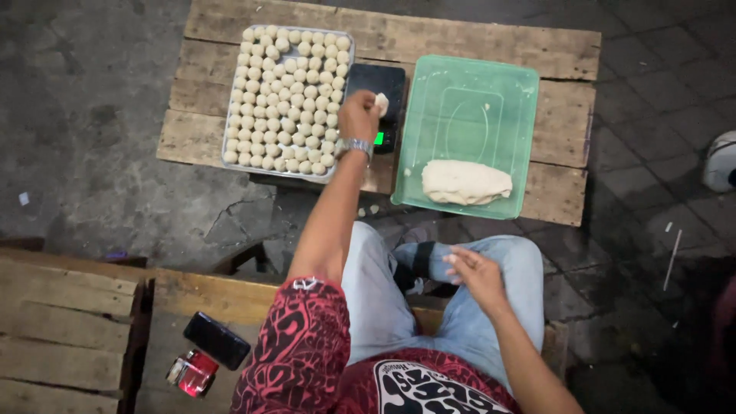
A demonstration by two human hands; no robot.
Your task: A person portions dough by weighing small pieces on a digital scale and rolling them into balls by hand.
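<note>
Tray [230, 159] holds dough balls [287, 96]; green tub [469, 77] holds dough slab [465, 182].

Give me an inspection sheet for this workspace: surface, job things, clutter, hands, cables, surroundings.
Surface: low weathered wooden plank table on cracked pavement.
Job's things: metal tray of small pale dough balls, nearly full; black digital scale with green lit display; translucent green plastic lid bearing a pale dough slab.
Clutter: black phone and small red packet on the wooden bench.
Hands: left hand, wristwatch on, pinches a small dough piece over the scale; right hand open, empty, above the knee.
Cables: nothing seen.
Surroundings: white shoe at the right edge; scraps on the ground.
</note>
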